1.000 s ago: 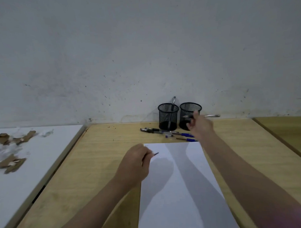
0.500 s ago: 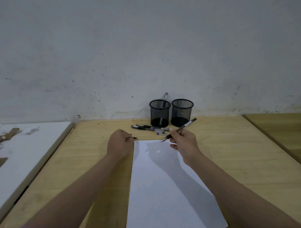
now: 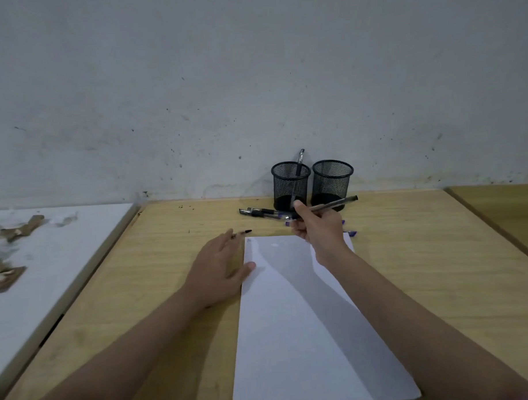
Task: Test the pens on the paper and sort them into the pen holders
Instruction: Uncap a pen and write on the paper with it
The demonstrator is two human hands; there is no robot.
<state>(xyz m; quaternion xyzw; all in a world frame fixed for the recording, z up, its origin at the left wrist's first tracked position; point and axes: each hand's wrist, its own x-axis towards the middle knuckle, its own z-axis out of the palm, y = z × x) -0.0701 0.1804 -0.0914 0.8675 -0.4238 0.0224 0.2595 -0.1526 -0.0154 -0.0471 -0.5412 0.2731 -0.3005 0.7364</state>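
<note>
Since half a second ago: left hand (image 3: 218, 267) has flattened, thumb on paper (image 3: 303, 324), a pen cap (image 3: 242, 233) at its fingertips. Right hand (image 3: 319, 227) grips a pen (image 3: 334, 204) above the paper's top edge. Holders (image 3: 290, 184) by wall, left one with one pen; loose pens (image 3: 261, 212) before them.

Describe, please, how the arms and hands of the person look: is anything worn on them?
Both forearms are bare down to the frame edge, with no sleeves in view. The left hand and the right hand wear no gloves, and no rings, watch or bracelets are visible. No markings show.
</note>
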